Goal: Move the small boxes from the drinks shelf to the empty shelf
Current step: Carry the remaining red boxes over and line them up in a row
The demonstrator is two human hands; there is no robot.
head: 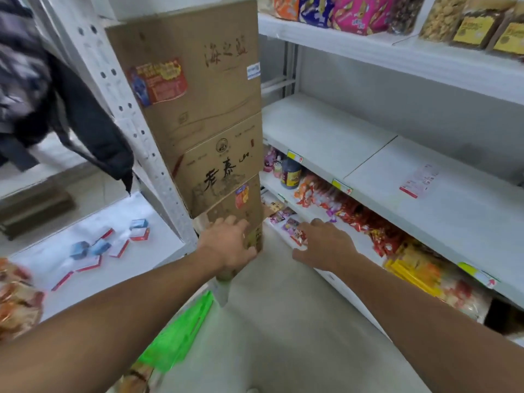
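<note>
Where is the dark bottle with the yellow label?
The dark bottle stands on the right-hand rack, just under the empty shelf, beside pink toys.

You are standing in a small shop, in the aisle beside a stack of cardboard cartons [198,114]. To the right of the stack run white metal shelves [368,154] with yellow price tags [341,186] clipped to their front edges. Above and right of the cartons sit bright snack bags [360,12]; below and right lie wrapped sweets [348,211] and a dark bottle [289,175]. Left of the cartons, small boxes [139,228] lie on a white shelf [113,268].
</note>
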